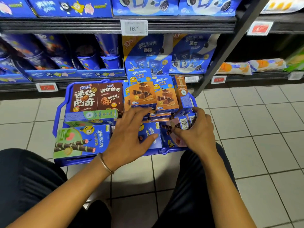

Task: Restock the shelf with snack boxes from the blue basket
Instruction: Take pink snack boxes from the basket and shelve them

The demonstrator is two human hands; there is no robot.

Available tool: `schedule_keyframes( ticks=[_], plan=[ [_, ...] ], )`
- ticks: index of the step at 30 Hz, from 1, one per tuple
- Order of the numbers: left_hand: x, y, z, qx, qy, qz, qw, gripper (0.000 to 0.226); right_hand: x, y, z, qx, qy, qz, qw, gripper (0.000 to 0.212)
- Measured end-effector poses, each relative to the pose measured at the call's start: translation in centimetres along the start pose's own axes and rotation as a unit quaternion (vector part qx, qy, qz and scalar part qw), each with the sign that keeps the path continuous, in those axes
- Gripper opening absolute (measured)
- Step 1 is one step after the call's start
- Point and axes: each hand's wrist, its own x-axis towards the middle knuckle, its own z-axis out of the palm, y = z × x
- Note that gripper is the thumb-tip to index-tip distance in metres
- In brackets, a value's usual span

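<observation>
A blue basket (59, 112) full of snack boxes stands on the tiled floor before the shelf (98, 25). Two brown cookie boxes (97, 97) stand at its back left, orange-and-blue boxes (142, 89) stand upright at the back right, and a green-and-blue box (79, 142) lies flat at the front left. My left hand (130, 134) is spread over the basket's middle, fingertips at the foot of an orange box, thumb on a flat blue box (150, 134). My right hand (197, 129) grips a pink-and-blue box (179, 124) at the basket's right side.
The lower shelf holds blue snack packs (49, 53) on the left and large blue cookie boxes (166, 53) behind the basket. A slanted metal upright (230, 46) divides off a bay with orange-and-white packets (246, 67). My knees flank the basket on the tiled floor (246, 120).
</observation>
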Motion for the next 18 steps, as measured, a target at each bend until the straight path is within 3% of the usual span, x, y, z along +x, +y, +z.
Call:
schedule_keyframes(
  ticks=[5, 11, 14, 18],
  plan=[
    [0.5, 0.7, 0.1, -0.082, -0.079, -0.014, 0.993, 0.097, -0.9, -1.7, -3.3, -0.046, -0.020, -0.135, 0.990, 0.092],
    [3.9, 2.6, 0.4, -0.199, -0.142, 0.039, 0.969, 0.135, -1.6, -6.1, -8.3, -0.105, -0.094, -0.294, 0.945, 0.092],
    [5.4, 3.1, 0.0, -0.295, -0.130, 0.027, 0.946, 0.130, -1.3, -8.1, -9.3, -0.063, -0.128, -0.321, 0.936, 0.094],
    [5.3, 2.9, -1.0, -0.373, -0.043, -0.005, 0.927, 0.099, -0.2, -9.7, -8.5, 0.058, -0.149, -0.349, 0.923, 0.094]
  ],
)
